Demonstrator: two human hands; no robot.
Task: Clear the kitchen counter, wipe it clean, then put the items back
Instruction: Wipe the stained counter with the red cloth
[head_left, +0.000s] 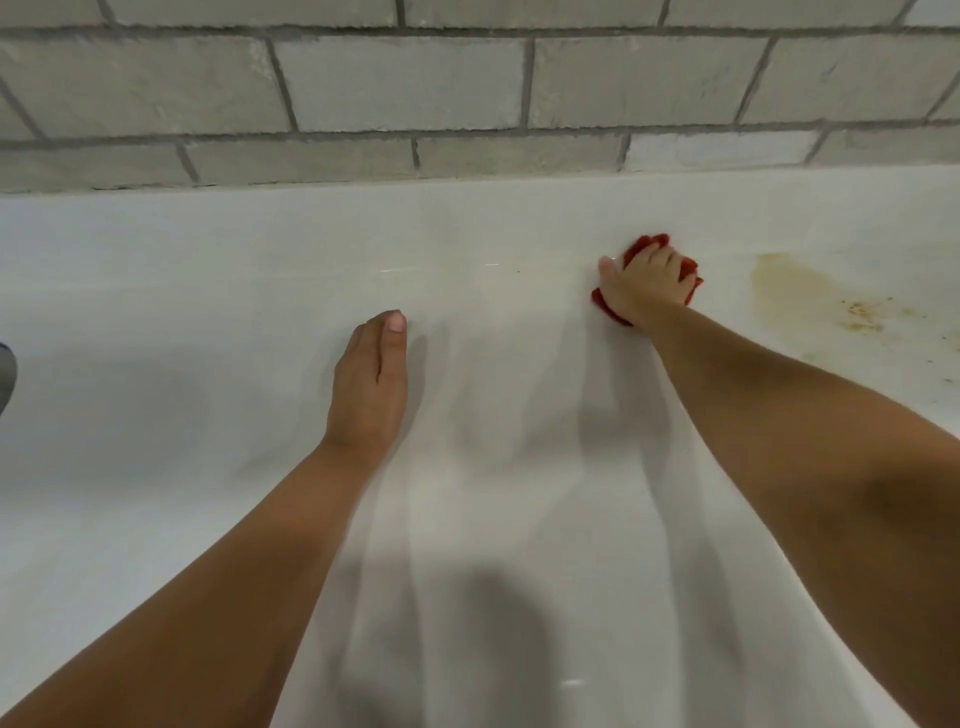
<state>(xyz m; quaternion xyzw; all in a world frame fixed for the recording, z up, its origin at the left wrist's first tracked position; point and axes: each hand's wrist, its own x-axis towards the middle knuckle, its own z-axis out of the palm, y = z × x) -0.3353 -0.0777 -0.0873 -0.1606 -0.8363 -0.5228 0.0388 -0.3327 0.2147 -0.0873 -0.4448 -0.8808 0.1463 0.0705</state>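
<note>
A white kitchen counter (208, 322) fills the view below a grey brick wall. My right hand (641, 283) lies on a red cloth (688, 267) at the back right of the counter, fingers spread over it and pressing it down. The cloth shows only around the edges of the hand. My left hand (371, 382) rests flat on the counter in the middle, fingers straight and together, holding nothing.
A brownish-yellow stain (795, 283) with dark crumbs (862, 314) marks the counter to the right of the cloth. A grey object (6, 376) is cut off at the left edge. The brick wall (467, 93) rises behind the counter.
</note>
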